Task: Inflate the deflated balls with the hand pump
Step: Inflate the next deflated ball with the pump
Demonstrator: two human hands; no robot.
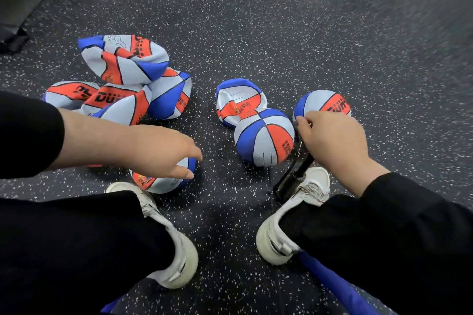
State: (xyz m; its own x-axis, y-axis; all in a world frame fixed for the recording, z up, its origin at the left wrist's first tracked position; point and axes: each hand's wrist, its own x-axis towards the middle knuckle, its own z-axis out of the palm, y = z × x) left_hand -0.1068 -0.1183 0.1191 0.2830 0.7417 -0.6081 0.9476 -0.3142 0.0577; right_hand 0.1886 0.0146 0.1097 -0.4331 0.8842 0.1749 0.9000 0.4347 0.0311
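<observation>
Gripping pump [297, 176], right hand [332, 140]

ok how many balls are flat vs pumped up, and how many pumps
flat balls: 6
round balls: 2
pump: 1
total: 9

Hidden and cut-off parts around the pump and balls

The right hand [332, 140] covered the top of the black hand pump [294, 179], so its handle and the grip on it could not be made out. The left hand [163, 153] hid most of a flattened ball [163, 183]. A blue object [340, 286] ran off the bottom edge, unidentifiable; the far floor [384, 7] was blurred.
</observation>
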